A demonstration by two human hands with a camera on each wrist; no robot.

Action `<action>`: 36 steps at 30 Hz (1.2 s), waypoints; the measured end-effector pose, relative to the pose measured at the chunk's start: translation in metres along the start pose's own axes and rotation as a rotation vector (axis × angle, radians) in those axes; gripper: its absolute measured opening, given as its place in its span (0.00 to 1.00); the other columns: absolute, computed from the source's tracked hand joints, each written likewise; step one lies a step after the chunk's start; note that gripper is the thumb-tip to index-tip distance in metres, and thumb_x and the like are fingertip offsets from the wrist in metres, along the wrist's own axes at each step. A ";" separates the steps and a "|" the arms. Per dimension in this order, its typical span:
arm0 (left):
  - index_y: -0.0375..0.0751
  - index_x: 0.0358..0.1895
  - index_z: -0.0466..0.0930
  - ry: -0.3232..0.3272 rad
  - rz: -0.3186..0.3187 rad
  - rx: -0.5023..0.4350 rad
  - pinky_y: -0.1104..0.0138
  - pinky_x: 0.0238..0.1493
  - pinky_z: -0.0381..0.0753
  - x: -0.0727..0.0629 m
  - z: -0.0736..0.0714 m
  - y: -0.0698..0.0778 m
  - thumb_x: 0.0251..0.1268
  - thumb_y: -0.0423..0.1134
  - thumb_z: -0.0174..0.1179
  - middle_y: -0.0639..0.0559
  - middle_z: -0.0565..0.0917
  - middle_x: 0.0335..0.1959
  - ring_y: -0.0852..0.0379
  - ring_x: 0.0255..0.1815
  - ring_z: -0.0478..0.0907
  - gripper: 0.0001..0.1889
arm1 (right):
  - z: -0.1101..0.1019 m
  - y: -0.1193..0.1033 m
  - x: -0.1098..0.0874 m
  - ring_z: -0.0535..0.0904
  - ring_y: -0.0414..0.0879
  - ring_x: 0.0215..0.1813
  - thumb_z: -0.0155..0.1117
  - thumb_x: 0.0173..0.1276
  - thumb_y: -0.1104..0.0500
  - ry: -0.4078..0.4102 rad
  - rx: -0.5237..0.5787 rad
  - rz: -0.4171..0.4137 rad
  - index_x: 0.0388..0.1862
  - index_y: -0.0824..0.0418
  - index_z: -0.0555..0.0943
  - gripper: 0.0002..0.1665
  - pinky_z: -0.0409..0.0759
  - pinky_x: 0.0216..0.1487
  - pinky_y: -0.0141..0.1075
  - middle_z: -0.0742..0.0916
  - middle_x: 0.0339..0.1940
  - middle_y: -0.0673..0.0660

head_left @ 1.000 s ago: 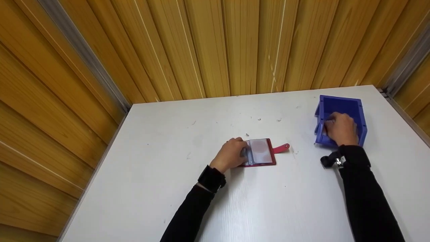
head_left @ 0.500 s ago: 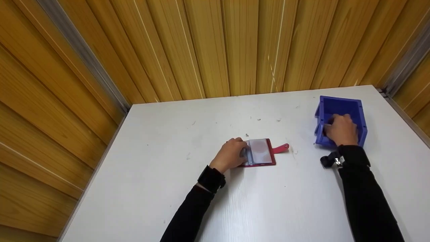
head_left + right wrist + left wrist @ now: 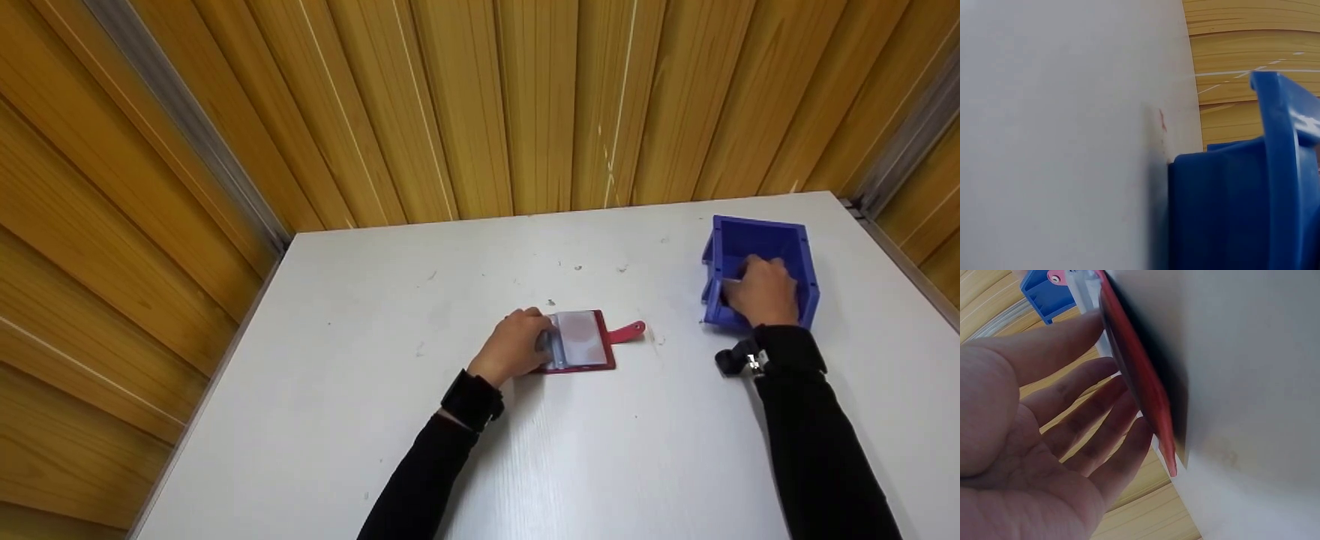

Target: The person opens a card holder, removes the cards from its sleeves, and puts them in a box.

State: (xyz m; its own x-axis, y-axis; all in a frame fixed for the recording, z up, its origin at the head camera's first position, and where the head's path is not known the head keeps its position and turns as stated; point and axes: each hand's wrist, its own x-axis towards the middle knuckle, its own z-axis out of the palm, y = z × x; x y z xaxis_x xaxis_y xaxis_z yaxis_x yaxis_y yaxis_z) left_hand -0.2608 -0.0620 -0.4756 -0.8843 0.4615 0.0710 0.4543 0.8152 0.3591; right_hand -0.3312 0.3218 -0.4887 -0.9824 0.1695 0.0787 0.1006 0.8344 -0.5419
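Blue plastic over on the right: that's the open bin point(image 3: 761, 238), standing near the far right corner of the white table point(image 3: 337, 360), and the right hand point(image 3: 765, 291) is down inside it! The back of the hand is up and the fingertips drop out of sight, so I can't tell whether that grip is tight or loose. There's a pale edge beside the thumb, too small to name, and the hand covers much of the bin's floor. From the right wrist it's mostly the bin's outer wall on show, sitting on the table.

Now across to the middle, where the red card holder point(image 3: 579, 341) lies open on the table, well apart from the bin. Its clear pockets point(image 3: 583, 334) face up, milky looking; whether a card sits in them, I can't tell. The strap point(image 3: 628, 332) with its snap points out toward the bin. And the left hand point(image 3: 514, 341) is on the holder's left side, thumb and fingers spread wide, bent only a little, tips touching the cover's side. Black cuffs on both wrists, and behind it all, the yellow wood-look wall point(image 3: 465, 112).
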 end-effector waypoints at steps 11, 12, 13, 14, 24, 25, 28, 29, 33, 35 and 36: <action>0.38 0.51 0.88 0.001 0.027 0.032 0.60 0.56 0.82 0.003 0.000 0.002 0.58 0.37 0.76 0.46 0.87 0.50 0.49 0.50 0.82 0.17 | -0.007 0.002 -0.003 0.70 0.84 0.60 0.62 0.69 0.59 0.057 0.014 -0.071 0.62 0.84 0.69 0.33 0.68 0.61 0.75 0.75 0.57 0.88; 0.38 0.51 0.88 0.000 0.029 0.036 0.60 0.56 0.82 0.004 0.001 0.002 0.58 0.37 0.76 0.46 0.87 0.50 0.49 0.51 0.82 0.17 | -0.009 0.001 -0.003 0.70 0.84 0.61 0.62 0.69 0.59 0.057 0.017 -0.068 0.63 0.84 0.69 0.33 0.68 0.61 0.75 0.75 0.57 0.88; 0.38 0.51 0.88 -0.002 0.028 0.034 0.61 0.56 0.82 0.004 0.001 0.002 0.58 0.37 0.76 0.46 0.87 0.50 0.49 0.50 0.82 0.17 | -0.011 -0.001 -0.003 0.70 0.83 0.62 0.61 0.71 0.59 0.047 0.024 -0.051 0.66 0.83 0.68 0.33 0.68 0.62 0.74 0.75 0.59 0.87; 0.39 0.51 0.88 -0.004 0.026 0.034 0.61 0.56 0.82 0.003 0.002 0.002 0.58 0.38 0.76 0.46 0.87 0.50 0.49 0.51 0.82 0.17 | -0.014 -0.003 -0.003 0.70 0.82 0.63 0.59 0.73 0.59 0.047 0.033 -0.038 0.68 0.81 0.67 0.33 0.69 0.63 0.73 0.74 0.60 0.86; 0.39 0.51 0.88 0.004 0.036 0.032 0.60 0.57 0.82 0.005 0.003 0.002 0.59 0.38 0.76 0.46 0.87 0.50 0.49 0.51 0.82 0.17 | -0.019 -0.057 -0.011 0.75 0.52 0.39 0.63 0.76 0.52 0.249 0.240 -0.244 0.65 0.64 0.79 0.25 0.71 0.39 0.33 0.81 0.42 0.64; 0.39 0.51 0.88 0.005 0.037 0.033 0.60 0.56 0.82 0.006 0.004 0.002 0.59 0.38 0.76 0.46 0.87 0.50 0.49 0.51 0.82 0.17 | -0.015 -0.064 -0.012 0.74 0.49 0.36 0.65 0.76 0.52 0.219 0.252 -0.287 0.64 0.63 0.80 0.23 0.70 0.36 0.29 0.81 0.40 0.62; 0.39 0.51 0.88 0.003 0.032 0.028 0.60 0.57 0.81 0.006 0.004 0.002 0.59 0.38 0.76 0.46 0.87 0.50 0.49 0.51 0.82 0.17 | 0.004 -0.080 -0.018 0.75 0.46 0.32 0.68 0.73 0.53 0.003 0.237 -0.413 0.62 0.61 0.81 0.22 0.71 0.31 0.27 0.83 0.40 0.60; 0.39 0.52 0.88 0.000 0.029 0.027 0.60 0.57 0.81 0.006 0.005 0.002 0.59 0.38 0.76 0.46 0.87 0.50 0.49 0.51 0.82 0.17 | 0.011 -0.084 -0.021 0.75 0.46 0.33 0.70 0.73 0.53 -0.104 0.221 -0.444 0.64 0.61 0.80 0.25 0.72 0.32 0.28 0.83 0.42 0.60; 0.40 0.52 0.88 -0.008 0.026 0.021 0.61 0.57 0.81 0.006 0.006 0.002 0.58 0.37 0.76 0.47 0.87 0.50 0.49 0.51 0.82 0.18 | 0.038 -0.095 -0.036 0.76 0.45 0.38 0.75 0.66 0.43 -0.477 0.079 -0.532 0.74 0.57 0.73 0.42 0.76 0.36 0.35 0.81 0.53 0.60; 0.40 0.52 0.88 -0.008 0.031 0.021 0.60 0.57 0.81 0.006 0.005 0.002 0.58 0.37 0.76 0.46 0.87 0.50 0.49 0.51 0.82 0.18 | 0.047 -0.099 -0.042 0.75 0.46 0.40 0.78 0.61 0.38 -0.538 0.001 -0.559 0.77 0.55 0.71 0.50 0.74 0.38 0.37 0.79 0.55 0.59; 0.40 0.52 0.88 -0.007 0.035 0.022 0.60 0.56 0.82 0.006 0.005 0.003 0.58 0.37 0.76 0.46 0.87 0.50 0.49 0.51 0.82 0.17 | 0.050 -0.101 -0.044 0.74 0.46 0.40 0.78 0.58 0.36 -0.542 -0.035 -0.567 0.77 0.54 0.72 0.52 0.73 0.38 0.37 0.78 0.55 0.58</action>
State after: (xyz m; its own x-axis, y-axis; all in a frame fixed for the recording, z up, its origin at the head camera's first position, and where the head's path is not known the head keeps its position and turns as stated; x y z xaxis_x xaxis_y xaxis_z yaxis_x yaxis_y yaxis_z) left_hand -0.2645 -0.0552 -0.4790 -0.8668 0.4927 0.0767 0.4877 0.8056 0.3364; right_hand -0.3057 0.2041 -0.4796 -0.8241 -0.5595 -0.0888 -0.4435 0.7346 -0.5135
